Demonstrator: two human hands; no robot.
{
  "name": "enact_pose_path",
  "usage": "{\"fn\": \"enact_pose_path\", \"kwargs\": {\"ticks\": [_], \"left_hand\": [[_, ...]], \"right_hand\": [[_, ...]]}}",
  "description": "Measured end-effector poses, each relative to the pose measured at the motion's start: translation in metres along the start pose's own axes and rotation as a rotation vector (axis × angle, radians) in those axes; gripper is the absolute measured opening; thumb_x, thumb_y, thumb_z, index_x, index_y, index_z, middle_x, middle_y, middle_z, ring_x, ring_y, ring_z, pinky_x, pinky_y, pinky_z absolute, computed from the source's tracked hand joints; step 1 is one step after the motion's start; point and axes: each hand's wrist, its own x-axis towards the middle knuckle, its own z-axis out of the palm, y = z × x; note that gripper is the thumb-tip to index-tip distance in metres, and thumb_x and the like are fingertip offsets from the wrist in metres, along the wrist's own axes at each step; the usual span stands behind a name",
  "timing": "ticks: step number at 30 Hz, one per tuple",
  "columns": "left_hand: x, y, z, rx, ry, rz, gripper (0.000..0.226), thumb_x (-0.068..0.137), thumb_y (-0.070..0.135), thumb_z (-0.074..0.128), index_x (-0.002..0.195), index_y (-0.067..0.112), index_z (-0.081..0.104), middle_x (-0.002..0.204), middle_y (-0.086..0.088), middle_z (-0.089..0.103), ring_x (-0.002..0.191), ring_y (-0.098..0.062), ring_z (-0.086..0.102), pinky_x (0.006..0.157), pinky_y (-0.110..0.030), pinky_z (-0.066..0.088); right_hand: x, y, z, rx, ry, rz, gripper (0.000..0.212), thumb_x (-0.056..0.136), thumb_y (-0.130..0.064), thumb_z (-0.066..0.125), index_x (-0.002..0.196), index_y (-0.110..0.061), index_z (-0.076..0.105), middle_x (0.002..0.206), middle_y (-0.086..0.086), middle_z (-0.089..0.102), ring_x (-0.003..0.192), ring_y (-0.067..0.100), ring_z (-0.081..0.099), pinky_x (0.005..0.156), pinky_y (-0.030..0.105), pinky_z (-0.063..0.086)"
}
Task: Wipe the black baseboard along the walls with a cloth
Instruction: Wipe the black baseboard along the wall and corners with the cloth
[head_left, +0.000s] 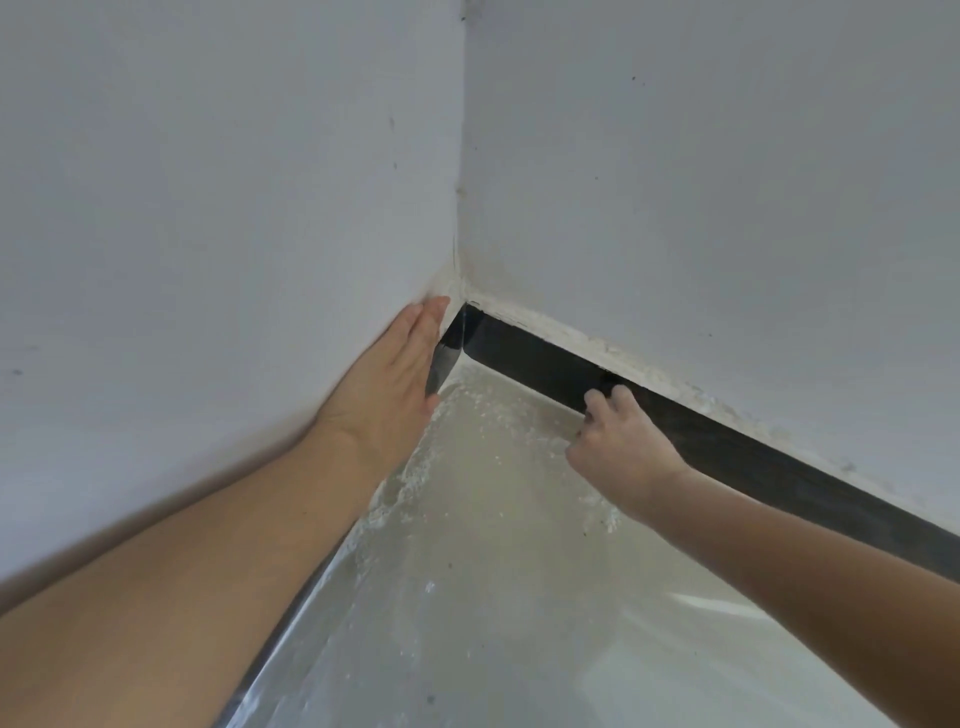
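Nearest me, bottom left: left arm (171, 587) running up along the left wall (208, 182). Left hand (395, 364) lies flat on that wall, grip flat, fingers straight and close together, tips just beside the corner. Black baseboard (727, 449) runs along the foot of both walls. A short glossy piece shows right of the left hand, and a long strip lies under the right wall (701, 156), with rough white filler (597, 347) along its top edge. Floor (493, 571) pale, shiny, white specks near the corner. Right hand (618, 441) sits at the baseboard's lower edge, fingers curled, fingertips touching the black strip; I cannot tell if the grip pinches anything.
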Motion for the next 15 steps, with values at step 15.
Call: {"fn": "enact_pose_path", "kwargs": {"ticks": [15], "left_hand": [[0.001, 0.000, 0.000, -0.037, 0.028, -0.008, 0.065, 0.101, 0.035, 0.004, 0.141, -0.014, -0.007, 0.151, -0.031, -0.012, 0.139, -0.041, -0.018, 0.109, -0.049, -0.016]], "right_hand": [[0.091, -0.010, -0.045, -0.086, 0.421, -0.058, 0.015, 0.074, -0.031, 0.067, 0.083, -0.024, 0.077, 0.081, -0.011, 0.069, 0.103, 0.017, 0.053, 0.087, 0.032, 0.032]]}}
